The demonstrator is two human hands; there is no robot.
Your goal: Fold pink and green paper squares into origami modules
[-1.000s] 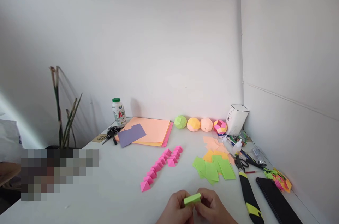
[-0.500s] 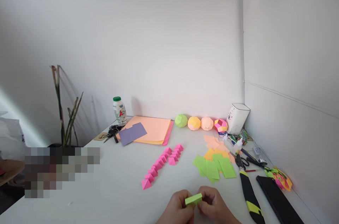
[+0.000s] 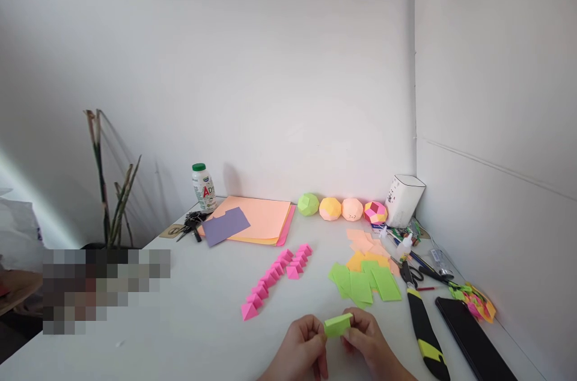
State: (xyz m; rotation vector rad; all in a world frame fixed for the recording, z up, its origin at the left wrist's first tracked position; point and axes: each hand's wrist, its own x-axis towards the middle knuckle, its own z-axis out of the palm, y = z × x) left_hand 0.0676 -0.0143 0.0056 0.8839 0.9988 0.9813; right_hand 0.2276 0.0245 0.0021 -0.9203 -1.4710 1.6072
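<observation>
Between my two hands, low in the head view, is a small piece of green paper (image 3: 337, 326) with a fold along its upper edge. My left hand (image 3: 303, 345) pinches its left end between thumb and fingers. The right end is pinched by my right hand (image 3: 366, 336). Just beyond lie loose green paper pieces (image 3: 361, 286), partly over orange (image 3: 356, 259) and peach ones (image 3: 363, 241). To the left, folded pink paper units (image 3: 268, 280) stand in two slanting rows on the white table (image 3: 198, 321).
Along the wall sit several paper balls (image 3: 330, 209) beside a white container (image 3: 404, 199). A utility knife (image 3: 424, 327), scissors (image 3: 410, 273), black phone (image 3: 473, 336) and paper scraps (image 3: 478, 303) lie right. Large paper sheets (image 3: 259, 219), keys (image 3: 193, 223) and a bottle (image 3: 204, 188) are back left.
The green paper has turned so its broad front face shows below the fold. It has moved slightly right and up. My hands have drawn a little further apart.
</observation>
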